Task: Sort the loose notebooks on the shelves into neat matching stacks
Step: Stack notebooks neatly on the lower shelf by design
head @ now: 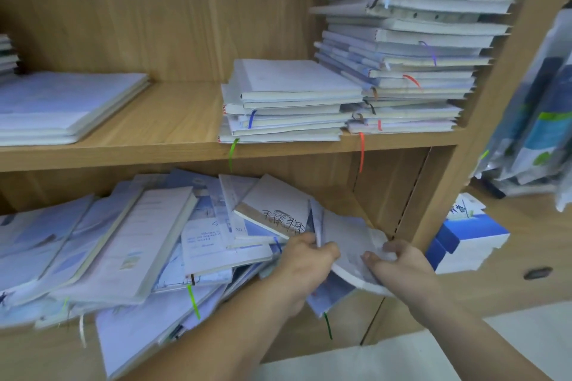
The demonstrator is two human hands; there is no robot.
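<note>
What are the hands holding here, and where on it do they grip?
Both hands hold one white notebook: the left hand pinches its left edge, and the right hand grips its right edge.

Looks like a stationery shop, or the stock corner of one. Pale wood shelving (173, 120) loaded with a tall notebook stack (411, 40) at the right, a shorter stack (288, 102) just beside it, a flat pile (62, 105) at the left and a loose heap (123, 241) on the board below. Lots of lookalike covers, glossy as if wrapped, coloured ribbon markers (361, 151) dangling off the edges. Blurry plastic packets (538, 120) off to the right, plus a blue and white box (464, 238) lower down.
</note>
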